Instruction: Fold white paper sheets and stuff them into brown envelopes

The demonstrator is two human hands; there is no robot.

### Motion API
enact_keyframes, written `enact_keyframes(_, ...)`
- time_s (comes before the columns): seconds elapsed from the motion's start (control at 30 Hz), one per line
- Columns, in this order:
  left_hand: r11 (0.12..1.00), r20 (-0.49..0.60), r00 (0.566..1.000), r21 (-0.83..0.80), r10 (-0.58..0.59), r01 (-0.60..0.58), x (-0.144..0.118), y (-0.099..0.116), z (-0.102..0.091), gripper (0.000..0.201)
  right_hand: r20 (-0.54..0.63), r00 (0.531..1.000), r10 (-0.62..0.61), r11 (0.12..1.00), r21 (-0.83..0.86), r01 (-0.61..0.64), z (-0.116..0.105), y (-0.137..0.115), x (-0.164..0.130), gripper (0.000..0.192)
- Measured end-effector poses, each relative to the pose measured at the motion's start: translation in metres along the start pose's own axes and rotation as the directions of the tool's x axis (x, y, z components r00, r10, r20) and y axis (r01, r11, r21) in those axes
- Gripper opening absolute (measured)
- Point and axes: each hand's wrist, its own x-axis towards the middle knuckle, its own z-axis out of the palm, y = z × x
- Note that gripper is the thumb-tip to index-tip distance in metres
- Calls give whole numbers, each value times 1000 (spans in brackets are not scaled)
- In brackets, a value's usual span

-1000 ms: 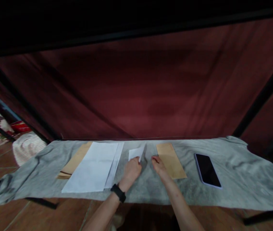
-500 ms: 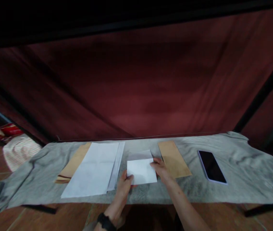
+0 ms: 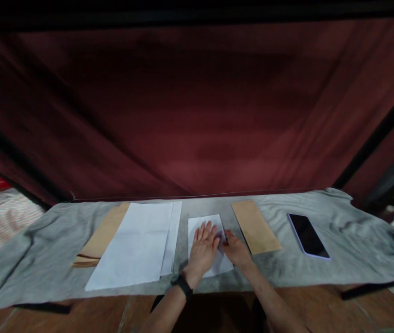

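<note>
A white sheet of paper (image 3: 200, 224) lies flat on the grey cloth in front of me. My left hand (image 3: 204, 245), with a black band at the wrist, rests palm down on it, fingers spread. At the sheet's right edge, my right hand (image 3: 233, 247) has its fingers curled together. A small dark spot shows at those fingertips, too small to name. A brown paper envelope (image 3: 256, 226) lies just right of that hand. Left of the sheet, large white papers (image 3: 134, 245) partly cover a stack of brown paper (image 3: 105, 236).
A phone (image 3: 308, 236) in a pale purple case lies on the right part of the grey cloth (image 3: 342, 231). Dark red fabric (image 3: 197, 120) hangs behind the table. Striped cloth (image 3: 6, 217) sits beyond the left end, and floor tiles show below the front edge.
The white paper was folded over and held by both hands; now it lies unfolded on the cloth. My left hand has moved from its lower left corner onto its middle. The view has shifted slightly.
</note>
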Motion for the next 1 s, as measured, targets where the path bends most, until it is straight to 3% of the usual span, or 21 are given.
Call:
enact_keyframes(0.13, 996, 3, 999, 87, 35, -35, -1, -6, 27, 52, 16, 1000, -8, 991, -131, 10, 2, 7, -3, 49)
enact_keyframes(0.23, 989, -25, 999, 143, -40, 44, -4, -20, 29, 56, 16, 999, -37, 979, -200, 40, -3, 14, -2, 49)
enact_keyframes(0.33, 981, -53, 997, 181, -63, 72, -5, -29, 26, 55, -76, 995, -71, 966, -254, 50, -7, 10, 5, 38)
enact_keyframes(0.43, 977, -59, 998, 209, -34, 45, -5, -32, 27, 55, -180, 958, -225, 958, -219, 184, 6, -8, 13, 38)
enact_keyframes(0.5, 972, -34, 999, 233, 1, 7, -6, -33, 30, 56, -169, 910, -379, 922, -157, 354, 24, -21, 15, 44)
enact_keyframes(0.6, 963, -36, 998, 267, 45, -34, -10, -37, 34, 60, -155, 863, -480, 867, -237, 439, 49, -29, 14, 48)
enact_keyframes(0.73, 969, -98, 995, 248, 33, -8, -15, -44, 32, 58, -178, 861, -477, 844, -364, 393, 59, -14, 11, 51)
enact_keyframes(1.0, 985, -180, 981, 145, -67, 94, -31, -55, 34, 59, -209, 891, -403, 845, -460, 274, 41, 10, 10, 59)
